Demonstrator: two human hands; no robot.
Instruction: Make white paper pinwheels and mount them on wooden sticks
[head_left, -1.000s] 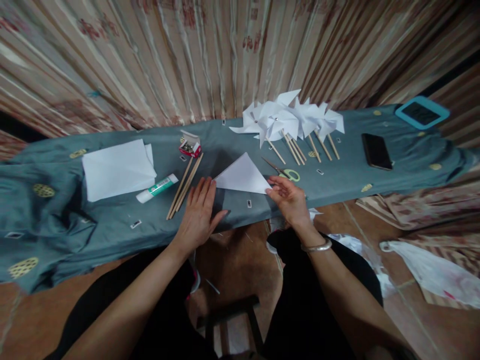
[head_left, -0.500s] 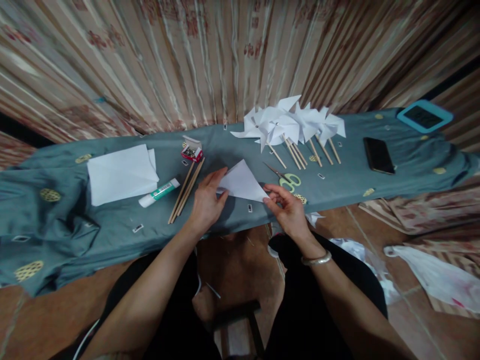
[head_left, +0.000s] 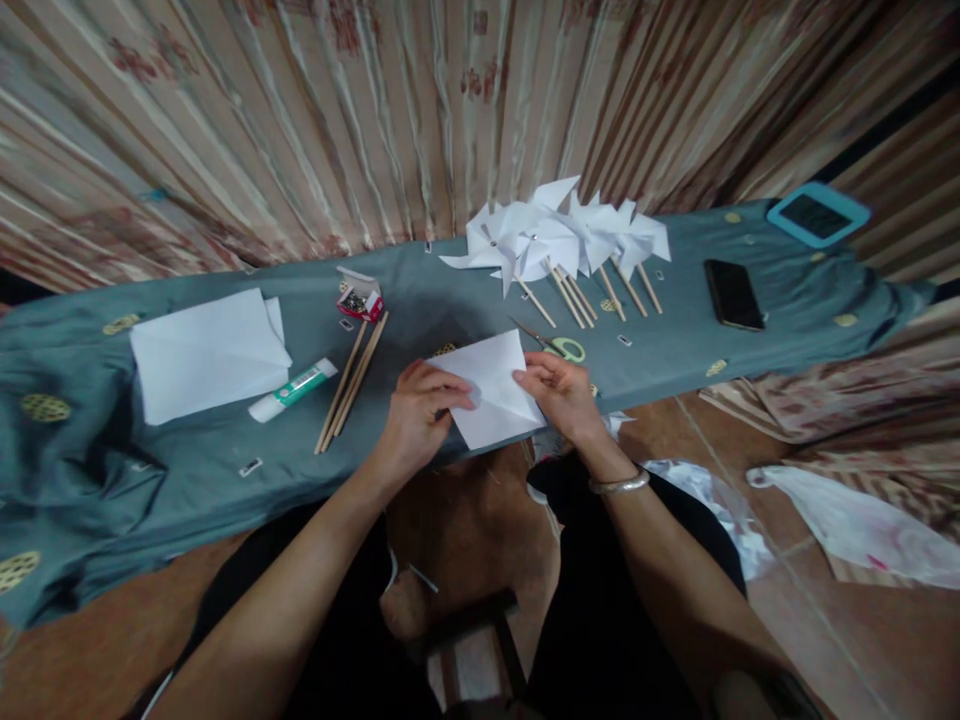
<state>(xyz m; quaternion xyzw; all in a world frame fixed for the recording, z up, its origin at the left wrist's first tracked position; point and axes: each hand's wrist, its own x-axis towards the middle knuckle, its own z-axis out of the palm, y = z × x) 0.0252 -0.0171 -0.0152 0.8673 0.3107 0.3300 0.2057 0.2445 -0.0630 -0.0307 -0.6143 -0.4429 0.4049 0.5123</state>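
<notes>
A white sheet of paper (head_left: 491,375), opened out and marked by a crease, is held near the table's front edge. My left hand (head_left: 420,412) pinches its left side, thumb and fingers closed on it. On the right side my right hand (head_left: 559,392) grips the paper between thumb and fingers. Just behind that hand lie scissors with pale green handles (head_left: 568,349), partly covered by it. Left of my left hand are several wooden sticks (head_left: 352,380) and a green and white glue stick (head_left: 292,390).
A stack of white paper (head_left: 202,350) lies at the left. A small red box of pins (head_left: 360,298) stands open behind the sticks. Several paper pinwheels (head_left: 551,240) lie at the back. A phone (head_left: 733,294) and a blue-framed device (head_left: 819,214) are at the right.
The paper was folded into a triangle and is now opened out into a squarish sheet. Both hands still hold it. The whole view has shifted slightly.
</notes>
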